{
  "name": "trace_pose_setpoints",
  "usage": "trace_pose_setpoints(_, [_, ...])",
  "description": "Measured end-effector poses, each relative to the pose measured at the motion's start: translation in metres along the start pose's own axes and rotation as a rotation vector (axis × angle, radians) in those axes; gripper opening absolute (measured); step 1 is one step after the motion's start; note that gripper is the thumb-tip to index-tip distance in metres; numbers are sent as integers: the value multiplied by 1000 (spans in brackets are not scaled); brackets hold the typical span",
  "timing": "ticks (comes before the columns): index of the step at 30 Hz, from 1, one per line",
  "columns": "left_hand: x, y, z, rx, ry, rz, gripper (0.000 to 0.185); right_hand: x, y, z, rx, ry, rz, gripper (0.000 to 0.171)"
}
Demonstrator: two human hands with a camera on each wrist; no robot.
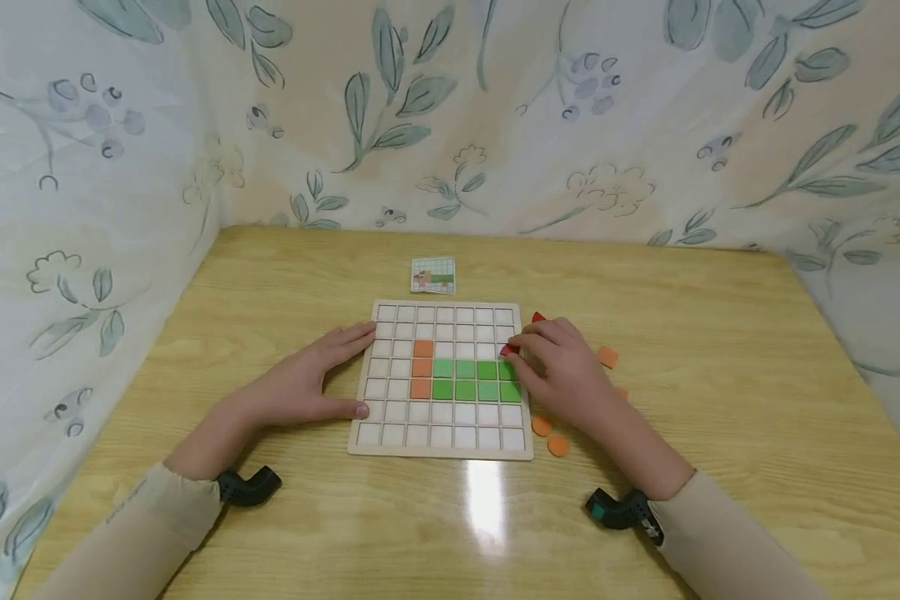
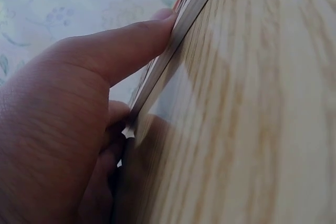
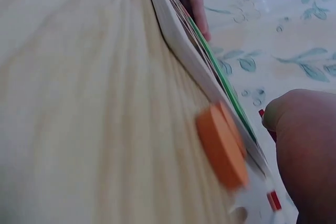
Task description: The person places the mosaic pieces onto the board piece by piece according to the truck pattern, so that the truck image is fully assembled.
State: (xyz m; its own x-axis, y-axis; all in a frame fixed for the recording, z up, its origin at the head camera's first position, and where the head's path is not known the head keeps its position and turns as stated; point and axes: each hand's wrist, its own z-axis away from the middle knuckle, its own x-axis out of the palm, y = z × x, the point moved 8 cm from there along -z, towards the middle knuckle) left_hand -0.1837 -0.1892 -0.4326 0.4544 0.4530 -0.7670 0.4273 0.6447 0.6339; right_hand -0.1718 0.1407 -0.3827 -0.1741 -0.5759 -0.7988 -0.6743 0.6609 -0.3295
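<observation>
A wooden grid board (image 1: 397, 433) lies flat on the table. My left hand (image 1: 300, 379) touches its left edge, thumb near the lower part and fingertips higher up; the left wrist view shows the thumb (image 2: 139, 43) against the rim. On the board, orange squares (image 1: 422, 367) form a short column, with two rows of green squares (image 1: 465, 380) to their right. My right hand (image 1: 562, 367) pinches a small red piece (image 1: 506, 350) over the right edge, just above the green rows. Its fingers partly hide the piece and the last green squares.
A small printed card (image 1: 432, 275) lies behind the board. To the right are a red triangle (image 1: 538, 317), an orange square (image 1: 607, 357) and two orange discs (image 1: 558, 446), with another orange piece (image 1: 622, 392) partly under the right forearm. A patterned cloth (image 1: 495, 125) hangs behind the table.
</observation>
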Motion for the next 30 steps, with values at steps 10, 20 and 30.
trace_pose_setpoints(10, [5, 2, 0, 13, 15, 0, 110, 26, -21, -22, -7, -84, -18, 20])
trace_pose_setpoints(20, [-1, 5, 3, 10, 29, -26, 107, 44, -42, -45, -59, -123, -14, 21])
trace_pose_setpoints(30, [0, 3, 4, 12, 25, -16, 105, 54, -57, -56, -73, -136, -56, 16])
